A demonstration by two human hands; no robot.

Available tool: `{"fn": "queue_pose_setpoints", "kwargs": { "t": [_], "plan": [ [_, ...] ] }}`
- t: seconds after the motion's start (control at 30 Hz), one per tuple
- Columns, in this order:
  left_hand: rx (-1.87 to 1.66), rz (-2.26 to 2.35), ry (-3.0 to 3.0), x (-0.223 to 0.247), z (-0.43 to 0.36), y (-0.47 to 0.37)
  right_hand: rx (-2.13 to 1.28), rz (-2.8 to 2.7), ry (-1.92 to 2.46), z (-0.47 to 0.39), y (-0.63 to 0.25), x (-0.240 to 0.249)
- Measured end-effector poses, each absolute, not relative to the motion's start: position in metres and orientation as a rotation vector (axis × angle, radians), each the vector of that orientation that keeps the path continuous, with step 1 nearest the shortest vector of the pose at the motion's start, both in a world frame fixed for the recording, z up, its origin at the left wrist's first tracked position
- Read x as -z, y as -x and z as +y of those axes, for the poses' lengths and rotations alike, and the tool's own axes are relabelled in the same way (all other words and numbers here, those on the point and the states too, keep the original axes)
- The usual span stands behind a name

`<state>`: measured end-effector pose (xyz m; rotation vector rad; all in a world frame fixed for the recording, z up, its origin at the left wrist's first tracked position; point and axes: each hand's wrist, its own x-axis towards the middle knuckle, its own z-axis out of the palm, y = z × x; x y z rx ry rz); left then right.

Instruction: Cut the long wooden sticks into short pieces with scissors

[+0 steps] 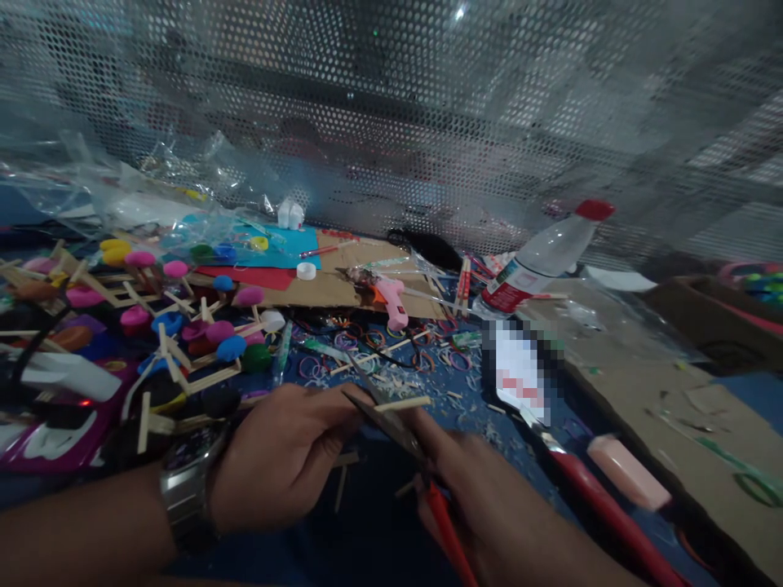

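Note:
My right hand (468, 481) grips scissors (397, 432) by their red handles, with the blades pointing up and to the left. A thin wooden stick (404, 403) lies across the blades near their tips. Its left end meets the pinched fingertips of my left hand (275, 456), which are partly hidden behind the blades. On my left wrist is a metal-band watch (187, 481). Below the hands, several short stick pieces (342, 481) lie on the dark blue surface.
Stick pieces with colourful balloons (220, 330) crowd the left. Behind are a pink glue gun (391, 302), cardboard (336, 281) and a white cap (306, 271). A red-capped bottle (532, 261), a red-handled tool (599, 505) and a pink block (630, 471) stand or lie right. Perforated metal (367, 106) rises behind.

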<state>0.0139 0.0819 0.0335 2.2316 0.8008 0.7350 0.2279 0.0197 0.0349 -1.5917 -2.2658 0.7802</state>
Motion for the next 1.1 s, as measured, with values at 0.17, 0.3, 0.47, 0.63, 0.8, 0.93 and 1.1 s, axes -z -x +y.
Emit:
{"fn": "queue_pose_setpoints", "kwargs": {
  "t": [0.17, 0.3, 0.47, 0.63, 0.8, 0.93, 1.1],
  "plan": [
    [-0.707, 0.838, -2.289, -0.031, 0.082, -0.012, -0.836, -2.258, 1.583, 0.023, -0.225, -0.038],
    [-0.711, 0.913, -2.3, -0.029, 0.081, -0.013, -0.686, -2.278, 1.636, 0.026, -0.223, -0.036],
    [-0.728, 0.886, -2.276, -0.029, 0.081, -0.014, -0.63, -2.324, 1.641, 0.026, -0.224, -0.033],
    [-0.713, 0.905, -2.285, -0.029, 0.082, -0.015, -0.675, -2.309, 1.643, 0.024, -0.226, -0.03],
    [-0.682, 0.832, -2.21, -0.029, 0.084, -0.016, -0.787, -2.278, 1.637, 0.022, -0.23, -0.031],
    [-0.613, 0.801, -2.195, -0.029, 0.085, -0.014, -0.971, -2.225, 1.657, 0.021, -0.232, -0.037],
    [-0.618, 0.783, -2.175, -0.028, 0.087, -0.014, -1.081, -2.172, 1.488, 0.022, -0.236, -0.036]
  ]
}}
